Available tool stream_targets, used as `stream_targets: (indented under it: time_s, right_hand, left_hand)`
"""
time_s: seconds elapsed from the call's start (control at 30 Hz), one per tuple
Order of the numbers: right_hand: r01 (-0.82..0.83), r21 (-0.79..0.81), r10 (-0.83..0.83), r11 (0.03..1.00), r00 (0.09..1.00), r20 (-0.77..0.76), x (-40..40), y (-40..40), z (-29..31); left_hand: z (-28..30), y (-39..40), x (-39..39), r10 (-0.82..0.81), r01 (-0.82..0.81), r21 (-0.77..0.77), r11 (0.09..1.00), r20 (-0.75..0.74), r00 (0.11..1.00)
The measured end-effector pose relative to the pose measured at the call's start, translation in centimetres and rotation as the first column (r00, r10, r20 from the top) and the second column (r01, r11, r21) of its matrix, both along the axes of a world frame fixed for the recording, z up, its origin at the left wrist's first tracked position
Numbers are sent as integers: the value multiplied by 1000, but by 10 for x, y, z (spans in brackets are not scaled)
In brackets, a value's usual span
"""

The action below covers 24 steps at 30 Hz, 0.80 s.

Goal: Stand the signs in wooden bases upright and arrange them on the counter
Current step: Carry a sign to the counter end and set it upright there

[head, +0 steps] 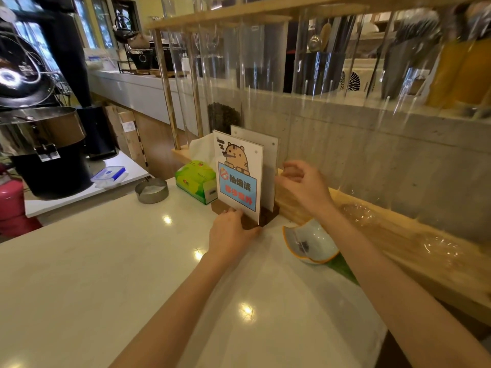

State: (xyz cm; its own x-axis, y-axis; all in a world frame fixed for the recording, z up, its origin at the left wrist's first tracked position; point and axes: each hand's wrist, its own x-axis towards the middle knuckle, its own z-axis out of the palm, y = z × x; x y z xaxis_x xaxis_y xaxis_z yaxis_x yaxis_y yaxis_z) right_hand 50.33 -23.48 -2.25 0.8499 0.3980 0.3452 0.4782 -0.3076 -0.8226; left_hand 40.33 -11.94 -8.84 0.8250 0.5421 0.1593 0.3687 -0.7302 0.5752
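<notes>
Two clear acrylic signs stand upright near the back of the white counter. The front sign shows a cartoon tiger above a blue panel and sits in a dark wooden base. A second sign stands right behind it, its face plain from here. My left hand grips the front edge of the front sign's base. My right hand is at the right edge of the rear sign, fingers curled; whether it grips the sign I cannot tell.
A green tissue box sits just left of the signs, a round metal ashtray farther left. A small white dish with an orange rim lies to the right on a green leaf. A wooden ledge and a concrete wall run behind.
</notes>
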Motion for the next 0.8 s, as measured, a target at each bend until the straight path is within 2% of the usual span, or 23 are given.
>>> stream_targets:
  time_s: [0.07,0.27,0.8]
  right_hand:
    - [-47,-56,46,997,999,-13,0,6,-10]
    - [17,-52,-15,999,999,35,5,13,-21]
    - [31,-99,-24,995,997,68,3,16,-14]
  left_hand:
    - [-4,-4,3,10,-9,40,999,-44,999]
    - [-10,-5,8,21,3,173,985,-138,990]
    - [-11,-4,10,-6,54,219,974,-214,977]
